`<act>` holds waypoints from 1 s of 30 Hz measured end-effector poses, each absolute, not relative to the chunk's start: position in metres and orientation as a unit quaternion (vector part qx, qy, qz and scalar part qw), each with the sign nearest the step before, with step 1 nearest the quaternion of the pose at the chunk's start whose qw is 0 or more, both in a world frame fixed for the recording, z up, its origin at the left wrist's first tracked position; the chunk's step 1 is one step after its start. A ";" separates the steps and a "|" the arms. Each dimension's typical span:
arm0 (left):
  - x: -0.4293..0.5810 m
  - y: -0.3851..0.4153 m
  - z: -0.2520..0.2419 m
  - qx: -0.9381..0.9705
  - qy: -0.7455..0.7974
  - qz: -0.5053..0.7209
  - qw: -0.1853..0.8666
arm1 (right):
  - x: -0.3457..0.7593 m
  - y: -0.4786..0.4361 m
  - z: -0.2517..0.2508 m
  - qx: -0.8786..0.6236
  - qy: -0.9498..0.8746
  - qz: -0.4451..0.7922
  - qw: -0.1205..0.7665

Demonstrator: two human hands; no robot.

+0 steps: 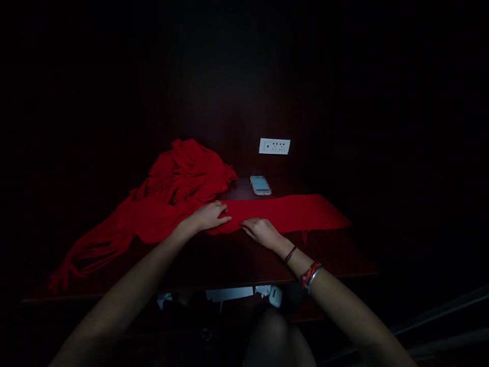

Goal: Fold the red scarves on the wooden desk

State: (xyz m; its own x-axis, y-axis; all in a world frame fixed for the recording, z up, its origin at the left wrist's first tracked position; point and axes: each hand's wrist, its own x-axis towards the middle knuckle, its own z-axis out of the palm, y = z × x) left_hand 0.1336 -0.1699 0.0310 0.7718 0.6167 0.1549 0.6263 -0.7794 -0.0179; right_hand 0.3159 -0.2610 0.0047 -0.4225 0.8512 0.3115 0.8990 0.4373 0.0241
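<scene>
Left hand (211, 216) palm-down on red cloth (191, 183), fingers slightly parted; right hand (263, 232) at its near edge, fingers loosely bent, pinching or merely touching, cannot tell. Dark tabletop (229, 265) beneath. Red cloth plain, matte: rumpled heap far left, long fringe trailing near left, smooth flat band running right. White wall socket plate (274, 146) farther off. Phone (260, 185) just beyond the band; screen blurred into blocks, unreadable.

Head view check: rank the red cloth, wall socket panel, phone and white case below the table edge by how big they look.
1. Red cloth, by far
2. Wall socket panel
3. Phone and white case: too alike to rank
</scene>
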 end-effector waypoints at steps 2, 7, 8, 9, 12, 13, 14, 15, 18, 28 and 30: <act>0.129 -0.185 0.031 -0.953 -0.293 -0.074 0.030 | 0.317 -0.260 0.003 -0.532 -0.827 -0.075 0.164; 0.134 -0.212 0.016 -0.926 -0.316 -0.107 0.174 | 0.318 -0.257 0.002 -0.535 -0.814 -0.064 0.218; 0.137 -0.213 0.014 -0.922 -0.317 -0.108 0.195 | 0.318 -0.257 0.003 -0.537 -0.812 -0.067 0.219; 0.139 -0.212 0.012 -0.919 -0.316 -0.108 0.210 | 0.318 -0.257 0.004 -0.541 -0.808 -0.071 0.220; 0.140 -0.207 0.012 -0.916 -0.314 -0.117 0.223 | 0.318 -0.257 0.007 -0.553 -0.800 -0.079 0.221; 0.140 -0.206 0.013 -0.915 -0.316 -0.121 0.220 | 0.318 -0.257 0.007 -0.555 -0.799 -0.079 0.218; 0.139 -0.205 0.013 -0.915 -0.319 -0.122 0.215 | 0.318 -0.257 0.007 -0.557 -0.799 -0.077 0.215; 0.138 -0.205 0.014 -0.916 -0.323 -0.120 0.207 | 0.318 -0.257 0.007 -0.557 -0.799 -0.075 0.212; 0.137 -0.207 0.015 -0.917 -0.338 -0.104 0.183 | 0.318 -0.257 0.005 -0.551 -0.803 -0.063 0.219; 0.119 -0.207 0.016 -0.881 -0.397 -0.106 0.235 | 0.319 -0.262 0.004 -0.572 -0.786 -0.045 0.232; 0.107 -0.203 0.022 -0.864 -0.421 -0.106 0.253 | 0.320 -0.262 0.003 -0.582 -0.777 -0.043 0.234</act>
